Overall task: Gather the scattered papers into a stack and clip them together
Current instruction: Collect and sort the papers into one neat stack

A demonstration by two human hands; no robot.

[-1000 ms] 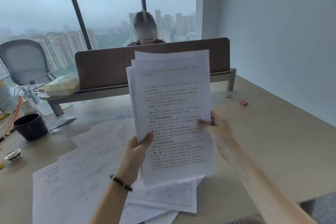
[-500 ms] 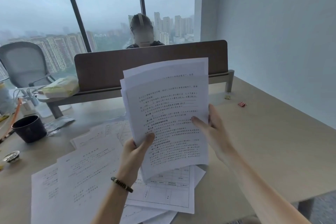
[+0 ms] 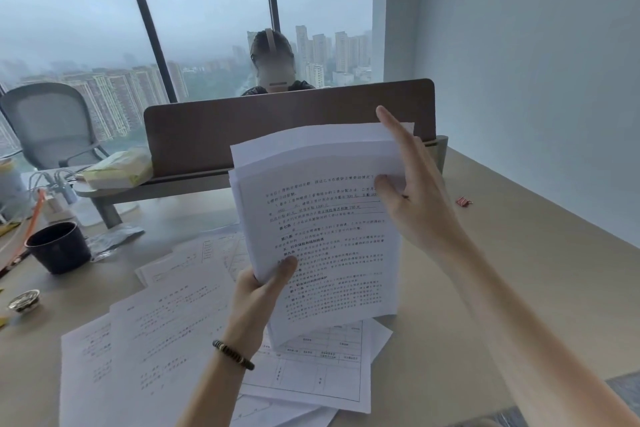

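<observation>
The left hand (image 3: 258, 291) pinches the sheaf of printed pages (image 3: 322, 218) upright over the desk (image 3: 519, 270) — right hand (image 3: 412, 194), fingers straight, should tap the uneven top edges flush.

Both forearms bare, no sleeves in view. Left hand (image 3: 258, 291): beaded bracelet (image 3: 232, 354) round the wrist just below the grip, dark beads with lighter ones between. Right hand (image 3: 414, 196): thin dark band on one finger, too small to identify; wrist bare.
</observation>
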